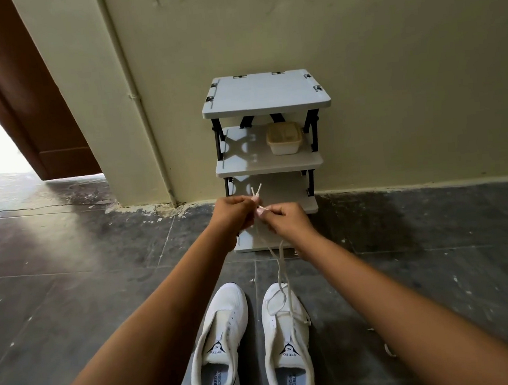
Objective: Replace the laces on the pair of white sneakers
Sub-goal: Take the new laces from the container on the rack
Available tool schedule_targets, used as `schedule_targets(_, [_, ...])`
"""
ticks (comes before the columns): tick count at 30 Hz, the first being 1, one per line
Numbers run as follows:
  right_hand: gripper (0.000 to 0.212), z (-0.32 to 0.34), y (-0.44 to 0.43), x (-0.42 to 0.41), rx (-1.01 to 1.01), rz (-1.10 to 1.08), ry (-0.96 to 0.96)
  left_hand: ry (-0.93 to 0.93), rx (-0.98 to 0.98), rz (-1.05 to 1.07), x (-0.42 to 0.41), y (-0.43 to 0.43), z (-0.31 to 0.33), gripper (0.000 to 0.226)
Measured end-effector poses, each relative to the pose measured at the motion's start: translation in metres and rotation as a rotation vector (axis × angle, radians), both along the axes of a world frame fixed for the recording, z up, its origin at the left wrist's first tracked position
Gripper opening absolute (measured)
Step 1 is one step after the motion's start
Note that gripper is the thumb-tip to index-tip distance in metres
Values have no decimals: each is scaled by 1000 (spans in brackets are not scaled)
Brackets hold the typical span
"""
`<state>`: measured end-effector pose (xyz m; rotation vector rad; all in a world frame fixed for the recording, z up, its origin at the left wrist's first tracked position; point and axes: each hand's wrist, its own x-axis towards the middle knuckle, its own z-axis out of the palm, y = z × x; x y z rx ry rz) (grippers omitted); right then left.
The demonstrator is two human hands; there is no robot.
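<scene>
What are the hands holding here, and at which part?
The left hand and right hand both pinch the white lace close to its two tips; the rest hangs down to the right sneaker.

Left sneaker, tongue label: "SPEED" under an S emblem. Right sneaker, tongue label: the same. Both insoles printed "SPEED" and "FLEXIBLE"; the right insole's print is partly hidden.

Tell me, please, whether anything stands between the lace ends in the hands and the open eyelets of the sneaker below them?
Nothing visible does. The left hand and right hand pinch the lace ends; the lace hangs freely to the right sneaker, whose upper eyelets lie uncovered. The left sneaker stands apart.
</scene>
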<state>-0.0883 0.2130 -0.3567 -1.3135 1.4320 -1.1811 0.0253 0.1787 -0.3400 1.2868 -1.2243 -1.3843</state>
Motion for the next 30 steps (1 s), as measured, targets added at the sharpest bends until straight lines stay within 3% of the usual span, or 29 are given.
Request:
schedule_targets(5, [13, 2, -2, -3, 47, -93, 6, -45, -10, -15, 4, -3, -2, 17])
schedule_targets(12, [25, 10, -2, -11, 79, -19, -202, -64, -37, -83, 2, 2, 2, 14])
schedule_targets(20, [16, 9, -4, -14, 84, -35, -325, -107, -76, -171, 0, 8, 8, 6])
schedule_targets(25, [24, 10, -3, -14, 52, -85, -364, -166, -98, -173, -4, 8, 4, 24])
schedule_targets(30, [20, 10, -6, -17, 24, -185, -464, -133, -147, -123, -7, 8, 7, 13])
